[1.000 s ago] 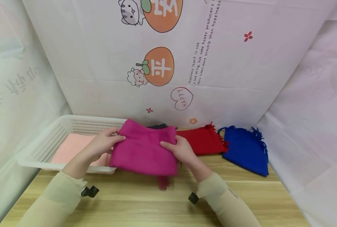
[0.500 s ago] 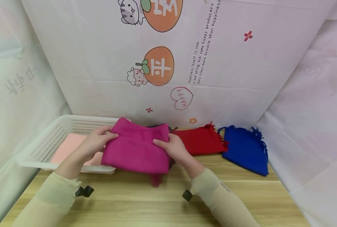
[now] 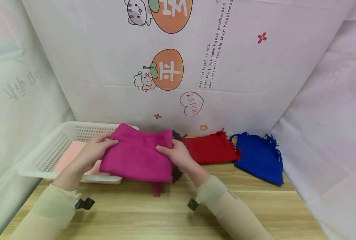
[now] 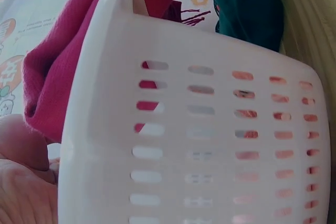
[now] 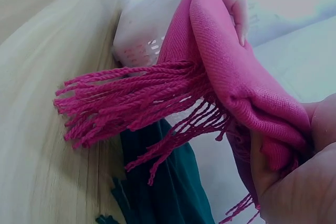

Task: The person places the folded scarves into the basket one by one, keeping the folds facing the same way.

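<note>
A folded magenta scarf [image 3: 139, 155] hangs between my two hands, above the table and overlapping the basket's right end in the head view. My left hand [image 3: 92, 150] pinches its left edge, thumb on the near face. The right edge is gripped by my right hand [image 3: 179, 155], with the thumb in front and fingers behind. Twisted tassels [image 5: 126, 98] dangle from its lower side in the right wrist view. Inside the white slotted basket [image 3: 40, 171] lies a light pink folded cloth [image 3: 71, 153], partly covered by my left arm.
A dark teal fringed cloth [image 5: 163, 177] lies behind and below the magenta scarf, mostly hidden in the head view. To its right are a red fringed scarf [image 3: 209, 150] and a blue fringed scarf [image 3: 258, 158]. White printed sheets [image 3: 240, 66] wall in the wooden table [image 3: 142, 216].
Both hands have carried the magenta scarf leftward, further over the basket's right end. More of the dark fringe now shows to its right. The basket and the other scarves look almost unmoved.
</note>
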A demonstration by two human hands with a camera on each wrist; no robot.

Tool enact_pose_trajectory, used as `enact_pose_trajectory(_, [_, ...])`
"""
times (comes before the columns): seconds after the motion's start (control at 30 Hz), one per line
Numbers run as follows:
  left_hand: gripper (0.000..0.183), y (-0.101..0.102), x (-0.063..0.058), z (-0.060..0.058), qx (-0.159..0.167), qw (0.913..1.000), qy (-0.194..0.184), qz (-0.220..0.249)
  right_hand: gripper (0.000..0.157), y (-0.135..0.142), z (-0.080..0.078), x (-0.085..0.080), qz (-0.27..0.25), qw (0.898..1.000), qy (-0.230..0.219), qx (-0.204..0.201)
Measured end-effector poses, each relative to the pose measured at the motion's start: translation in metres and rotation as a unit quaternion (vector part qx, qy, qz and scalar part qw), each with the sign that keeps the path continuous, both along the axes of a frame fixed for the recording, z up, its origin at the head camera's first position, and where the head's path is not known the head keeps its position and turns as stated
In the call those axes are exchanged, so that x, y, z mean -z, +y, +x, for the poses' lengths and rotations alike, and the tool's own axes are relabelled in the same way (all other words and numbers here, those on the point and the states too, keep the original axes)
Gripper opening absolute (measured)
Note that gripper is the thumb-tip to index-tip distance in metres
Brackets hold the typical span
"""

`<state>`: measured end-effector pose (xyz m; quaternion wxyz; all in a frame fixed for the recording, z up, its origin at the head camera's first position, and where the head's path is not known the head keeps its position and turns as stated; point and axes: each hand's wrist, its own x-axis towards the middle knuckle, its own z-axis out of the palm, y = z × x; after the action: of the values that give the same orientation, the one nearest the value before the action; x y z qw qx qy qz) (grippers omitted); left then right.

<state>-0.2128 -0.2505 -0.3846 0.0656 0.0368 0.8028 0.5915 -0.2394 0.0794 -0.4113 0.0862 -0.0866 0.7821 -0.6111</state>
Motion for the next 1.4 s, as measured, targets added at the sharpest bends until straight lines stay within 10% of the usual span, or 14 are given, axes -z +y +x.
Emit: enact_pose_trajectory(1.4, [0.028, -0.053, 0.01, -0.006, -0.053, 0.9981, 0.027, -0.017, 0.035, -0.055, -0.007, -0.008, -0.046, 0.998, -0.023, -0.038])
